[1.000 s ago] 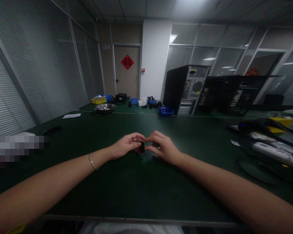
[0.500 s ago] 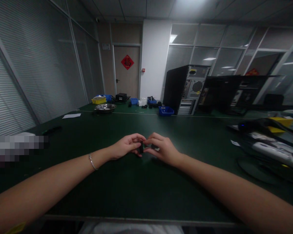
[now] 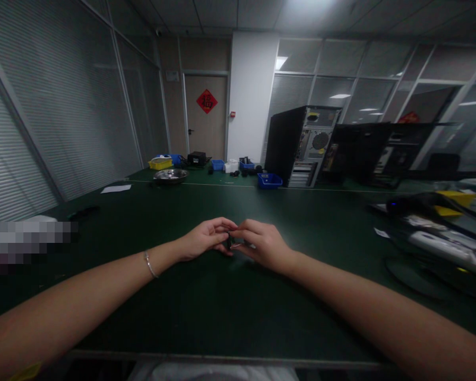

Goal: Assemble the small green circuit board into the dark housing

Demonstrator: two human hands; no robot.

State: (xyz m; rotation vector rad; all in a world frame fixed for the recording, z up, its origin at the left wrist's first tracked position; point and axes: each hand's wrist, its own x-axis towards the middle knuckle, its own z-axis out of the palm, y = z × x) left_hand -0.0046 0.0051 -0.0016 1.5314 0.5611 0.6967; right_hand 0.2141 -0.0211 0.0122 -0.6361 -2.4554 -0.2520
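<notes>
Just above the dark green table, my two hands meet in the middle of the view. My left hand is closed on a small black part, its thumb on the near face and its fingers behind. From the other side, my right hand has thumb and fingers pinched at the right edge of the same part. What kind of part it is cannot be made out, and the fingertips hide much of it. A silver bracelet circles my left wrist.
A metal bowl and a yellow bin stand at the back left. Behind my right hand are a blue bin and a black computer tower. Cables and a silver device lie on the right. White paper lies left.
My right hand has turned slightly, and its fingers have closed further over the black part's right side. My left hand stays nearly in place, the part shifted slightly left.
</notes>
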